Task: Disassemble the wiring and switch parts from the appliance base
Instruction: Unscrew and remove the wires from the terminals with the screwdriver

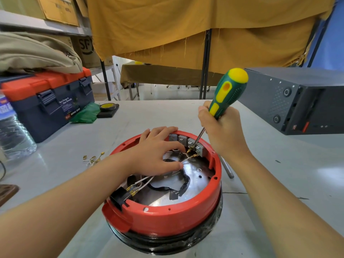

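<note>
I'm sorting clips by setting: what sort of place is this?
Probably a workshop or storeroom repair bench: a toolbox on the worktable, cardboard boxes on shelving, and an opened appliance base being worked with a screwdriver.

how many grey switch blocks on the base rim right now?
4 grey switch blocks visible, side by side in a row on the far inner rim of the red base. The left hand covers the rim beside them, so more may be hidden.
</note>
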